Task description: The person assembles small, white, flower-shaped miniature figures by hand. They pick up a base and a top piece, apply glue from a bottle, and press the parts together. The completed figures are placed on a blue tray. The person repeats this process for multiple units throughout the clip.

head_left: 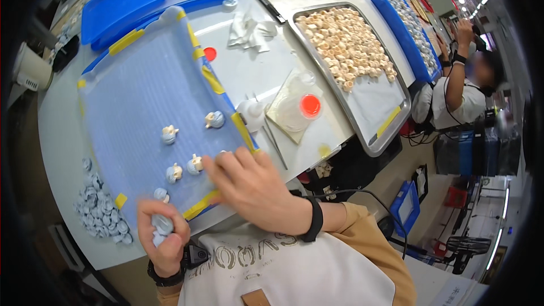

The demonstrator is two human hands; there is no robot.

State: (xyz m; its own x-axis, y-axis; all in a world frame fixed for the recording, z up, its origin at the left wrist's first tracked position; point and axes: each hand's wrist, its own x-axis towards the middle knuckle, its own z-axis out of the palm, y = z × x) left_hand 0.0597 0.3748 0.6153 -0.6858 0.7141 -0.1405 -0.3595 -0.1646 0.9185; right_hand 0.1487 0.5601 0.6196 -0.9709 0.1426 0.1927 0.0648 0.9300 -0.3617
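My left hand [162, 238] is closed around light blue moulded pieces [162, 225] at the tray's near left corner. My right hand [249, 184] reaches over the tray's near right side, fingers bent together. Its fingertips are right beside a small beige figure head with a blue cap-like part [194, 164]; whatever they pinch is hidden. Similar heads lie nearby, one at left [174, 173] and two farther back, an upright one [169, 134] and one by the right rim [214, 119]. They rest on a blue tray [130, 85] lined with translucent sheet and edged with yellow tape.
Loose light blue pieces [102, 209] are heaped left of the tray. At right stand a red-topped round container [310, 106], tweezers [275, 147] and a metal tray [368, 105] of beige pieces. Crumpled tissue [249, 31] and a black cutter [266, 4] lie behind. Another person [462, 88] sits far right.
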